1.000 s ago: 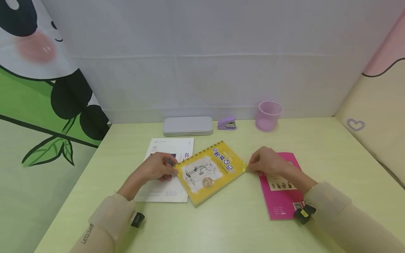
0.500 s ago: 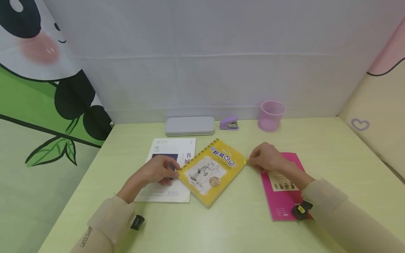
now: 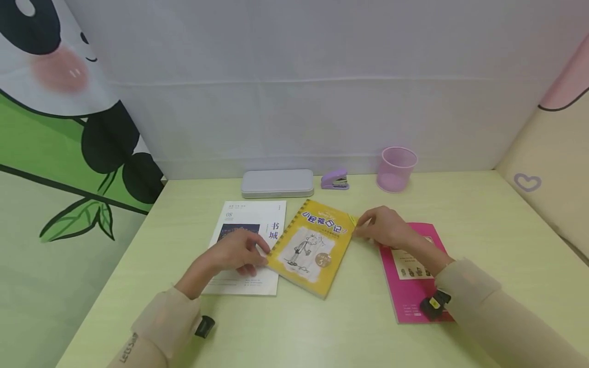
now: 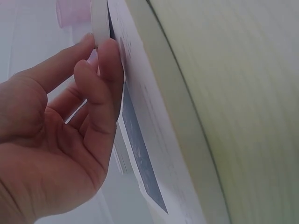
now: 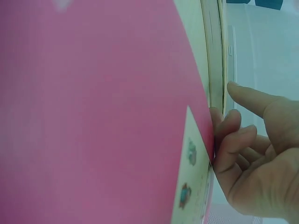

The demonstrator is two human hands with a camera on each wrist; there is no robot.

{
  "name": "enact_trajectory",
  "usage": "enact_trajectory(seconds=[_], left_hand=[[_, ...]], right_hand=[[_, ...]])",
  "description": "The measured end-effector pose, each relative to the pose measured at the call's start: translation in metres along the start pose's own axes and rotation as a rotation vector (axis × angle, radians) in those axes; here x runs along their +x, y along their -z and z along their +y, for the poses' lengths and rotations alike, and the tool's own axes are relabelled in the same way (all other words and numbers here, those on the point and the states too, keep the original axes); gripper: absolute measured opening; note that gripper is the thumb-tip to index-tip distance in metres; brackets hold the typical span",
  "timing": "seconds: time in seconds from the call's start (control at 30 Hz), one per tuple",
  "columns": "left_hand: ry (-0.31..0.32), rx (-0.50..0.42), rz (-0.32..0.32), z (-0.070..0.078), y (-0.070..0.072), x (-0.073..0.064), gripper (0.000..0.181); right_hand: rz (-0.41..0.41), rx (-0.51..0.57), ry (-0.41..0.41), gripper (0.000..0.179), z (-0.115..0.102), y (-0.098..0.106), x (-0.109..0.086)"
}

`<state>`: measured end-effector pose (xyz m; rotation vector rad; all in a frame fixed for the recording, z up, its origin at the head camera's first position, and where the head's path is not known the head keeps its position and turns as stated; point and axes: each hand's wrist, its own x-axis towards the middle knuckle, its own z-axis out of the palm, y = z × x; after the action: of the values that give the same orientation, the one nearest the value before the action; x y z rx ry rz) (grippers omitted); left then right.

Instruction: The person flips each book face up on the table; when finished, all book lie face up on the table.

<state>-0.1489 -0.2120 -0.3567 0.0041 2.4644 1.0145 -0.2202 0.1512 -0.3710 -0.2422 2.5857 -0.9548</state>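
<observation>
A yellow book with a cartoon figure on its cover lies tilted, its left side over a white book. My left hand pinches its left edge between thumb and fingers, above the white book. On the opposite side, my right hand pinches the book's upper right corner near a small yellow tab. In the left wrist view the pinched book edge looks pale between the fingertips. A pink book lies partly under my right hand and forearm; the right wrist view shows its cover close up.
Along the back of the table stand a grey flat case, a purple stapler and a clear pink cup. A pale cloth wall rises behind them.
The yellow book has turned clockwise, toward upright, with both hands keeping hold of it. Its lower end has swung right, and more of the white book shows. The head view has shifted slightly.
</observation>
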Motion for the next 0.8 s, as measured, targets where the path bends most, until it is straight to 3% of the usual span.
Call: enact_trajectory(seconds=[0.37, 0.57, 0.8], left_hand=[[-0.037, -0.001, -0.069, 0.012, -0.012, -0.004, 0.069], [-0.048, -0.005, -0.099, 0.013, -0.019, -0.002, 0.079], [-0.054, 0.017, -0.100, 0.019, -0.027, -0.001, 0.085]], right_hand=[[-0.039, -0.004, -0.012, 0.083, -0.009, -0.006, -0.001], [-0.076, -0.020, 0.005, 0.094, -0.009, -0.008, -0.001], [-0.107, -0.032, 0.015, 0.095, -0.007, -0.007, -0.001]])
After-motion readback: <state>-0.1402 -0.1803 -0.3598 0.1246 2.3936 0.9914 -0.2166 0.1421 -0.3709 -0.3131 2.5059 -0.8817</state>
